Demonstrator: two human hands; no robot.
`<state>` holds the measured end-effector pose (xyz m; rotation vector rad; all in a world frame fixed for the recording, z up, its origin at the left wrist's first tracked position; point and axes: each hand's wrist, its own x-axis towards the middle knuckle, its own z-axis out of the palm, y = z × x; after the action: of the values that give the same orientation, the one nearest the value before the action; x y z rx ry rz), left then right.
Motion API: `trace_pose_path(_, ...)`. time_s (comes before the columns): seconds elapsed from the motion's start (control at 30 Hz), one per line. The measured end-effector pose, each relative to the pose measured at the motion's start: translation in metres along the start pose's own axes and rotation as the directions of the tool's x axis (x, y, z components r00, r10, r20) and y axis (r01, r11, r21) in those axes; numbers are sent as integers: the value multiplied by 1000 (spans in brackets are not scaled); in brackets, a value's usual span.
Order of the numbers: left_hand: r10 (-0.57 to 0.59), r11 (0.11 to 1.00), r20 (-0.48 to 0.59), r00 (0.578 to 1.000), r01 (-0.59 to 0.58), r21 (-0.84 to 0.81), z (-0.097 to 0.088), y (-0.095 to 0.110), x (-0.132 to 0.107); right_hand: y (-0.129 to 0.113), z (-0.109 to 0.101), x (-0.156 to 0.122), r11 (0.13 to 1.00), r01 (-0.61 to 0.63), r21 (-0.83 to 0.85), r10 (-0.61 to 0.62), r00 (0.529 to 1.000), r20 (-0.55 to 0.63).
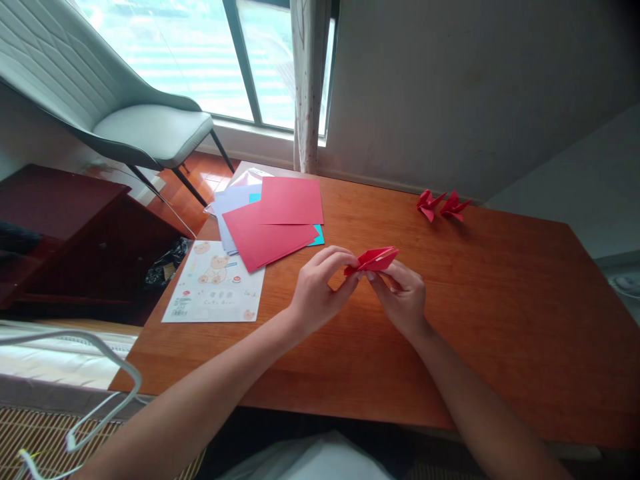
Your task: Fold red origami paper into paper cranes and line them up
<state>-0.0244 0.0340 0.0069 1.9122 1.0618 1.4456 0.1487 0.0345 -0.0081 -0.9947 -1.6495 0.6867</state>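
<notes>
Paper (376,259), red and folded, in grip: pinches its left end with left hand (325,283), lower side with right hand (403,297), over table (515,320), near sheets (277,233), well apart from cranes (429,205).

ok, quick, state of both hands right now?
Left hand: closed, pinching the left end of the folded red paper.
Right hand: closed, gripping the same piece along its lower edge.

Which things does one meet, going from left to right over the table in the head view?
Bear-printed sheet, left hand, folded red paper, right hand, one red folded figure, another red folded figure.
</notes>
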Motion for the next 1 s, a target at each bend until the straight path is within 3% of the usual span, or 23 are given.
trace_pose_path(0.17, -8, 1000, 2, 1000, 8, -26, -1, 2, 1, 0, -1, 0, 1000, -9, -11, 9, 1000, 3)
trace_pose_path(0.33, -239, 954, 0, 971, 234, -185, 1, -1, 1, 1, 1, 1, 993, -100, 55, 101, 995, -12)
trace_pose_path(0.47, -453, 781, 156, 878, 475, -405, 4, -5, 2, 2, 3, 2, 958, -247, 142, 247, 969, 22)
trace_pose_path(0.57, -532, 676, 284, 798, 602, -426, 4, -7, 2, 4, 3, 2, 908, -368, 199, 348, 929, 127)
trace_pose_path(0.67, -566, 658, 329, 756, 654, -373, 3, -8, 2, 6, 2, 3, 859, -449, 246, 415, 892, 178)
trace_pose_path(0.8, -557, 655, 406, 725, 684, -322, 2, -7, 2, 6, 0, 8, 852, -457, 256, 424, 889, 174)
trace_pose_path(1.0, -565, 590, 562, 604, 772, -237, 2, -2, 5, 2, -9, 15, 827, -492, 274, 442, 868, 226)
